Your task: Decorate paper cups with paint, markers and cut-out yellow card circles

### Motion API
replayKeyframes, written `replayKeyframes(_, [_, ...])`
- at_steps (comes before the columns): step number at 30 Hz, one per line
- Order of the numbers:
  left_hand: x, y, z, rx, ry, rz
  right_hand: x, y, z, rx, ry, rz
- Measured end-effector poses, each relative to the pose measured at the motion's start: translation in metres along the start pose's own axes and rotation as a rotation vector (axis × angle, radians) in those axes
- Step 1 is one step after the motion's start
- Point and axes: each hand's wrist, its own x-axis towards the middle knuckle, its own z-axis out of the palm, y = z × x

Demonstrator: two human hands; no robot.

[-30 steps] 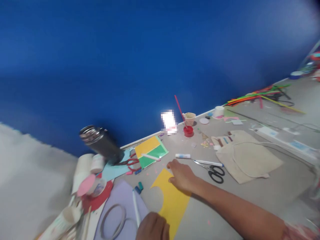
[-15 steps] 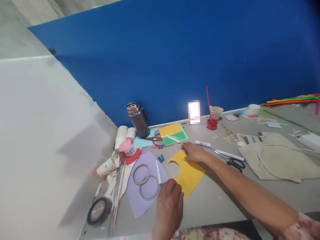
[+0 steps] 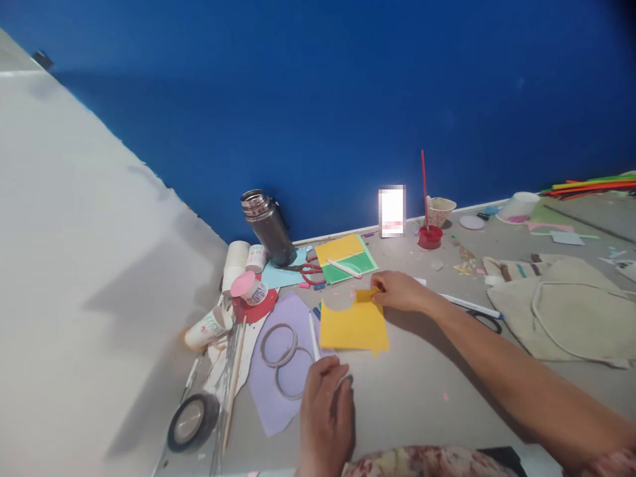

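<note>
My right hand (image 3: 397,290) pinches the upper right corner of a yellow paper sheet (image 3: 352,328), where a flap is bent up. The sheet has a curved cut-out along its top edge. My left hand (image 3: 328,404) rests on the table below it, fingers loosely bent and apart, not touching the sheet. Its fingertips cover the lower end of a white marker (image 3: 314,334). Beside that hand, two tape rings (image 3: 279,344) lie on a lilac sheet (image 3: 271,414).
A steel flask (image 3: 271,228) stands by the blue wall. Red-handled pliers (image 3: 313,268), a yellow-green card (image 3: 348,258) and a red paint pot (image 3: 430,236) are at the back. Black-handled scissors (image 3: 484,322) and a canvas bag (image 3: 586,311) lie right; black tape (image 3: 191,424) is left.
The yellow sheet has turned, and its corner is bent up in my right hand. My left hand has come off the sheet and moved slightly down. The view has shifted too.
</note>
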Motion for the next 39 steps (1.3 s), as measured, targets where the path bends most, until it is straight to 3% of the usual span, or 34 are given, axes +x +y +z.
replayKeyframes(2, [0.004,-0.002,-0.004,-0.116,0.035,-0.187,-0.010,0.010,-0.009,0.124,0.009,-0.002])
replayKeyframes(4, [0.012,-0.001,-0.003,-0.299,0.034,-0.485,-0.022,0.016,-0.014,0.339,-0.003,-0.024])
replayKeyframes(7, [0.027,0.003,0.002,-0.774,-0.080,-0.872,-0.041,0.016,-0.010,0.881,-0.025,-0.045])
replayKeyframes(9, [0.034,0.007,0.005,-1.105,-0.184,-0.963,-0.055,0.010,-0.004,1.015,-0.023,-0.024])
replayKeyframes(11, [0.039,0.012,0.006,-1.295,-0.257,-1.005,-0.070,0.001,0.002,0.991,-0.017,-0.011])
replayKeyframes(13, [0.043,0.017,0.008,-1.302,-0.263,-1.097,-0.086,-0.003,0.004,0.942,-0.059,-0.044])
replayKeyframes(15, [0.048,0.022,0.011,-1.190,-0.174,-1.225,-0.105,0.005,0.003,0.822,-0.040,-0.062])
replayKeyframes(17, [0.055,0.026,0.015,-1.079,-0.030,-1.316,-0.125,0.029,0.001,0.552,0.163,0.065])
replayKeyframes(18, [0.060,0.027,0.017,-1.047,0.036,-1.334,-0.135,0.045,0.000,0.368,0.285,0.159])
replayKeyframes(21, [0.073,0.026,0.023,-0.991,0.147,-1.289,-0.157,0.096,0.001,0.008,0.418,0.319])
replayKeyframes(23, [0.083,0.026,0.027,-1.002,0.154,-1.222,-0.162,0.120,0.003,-0.093,0.430,0.336])
replayKeyframes(26, [0.097,0.031,0.032,-1.083,0.173,-1.176,-0.158,0.135,0.005,-0.153,0.396,0.334])
replayKeyframes(30, [0.111,0.041,0.033,-1.149,0.199,-1.106,-0.148,0.144,0.003,-0.174,0.436,0.278])
replayKeyframes(35, [0.115,0.040,0.030,-1.236,0.243,-1.061,-0.145,0.159,-0.002,-0.136,0.317,0.271])
replayKeyframes(37, [0.114,0.037,0.030,-1.273,0.263,-1.060,-0.150,0.155,-0.001,-0.025,0.306,0.266])
replayKeyframes(39, [0.115,0.036,0.032,-1.326,0.281,-1.075,-0.155,0.140,0.004,0.263,0.147,0.223])
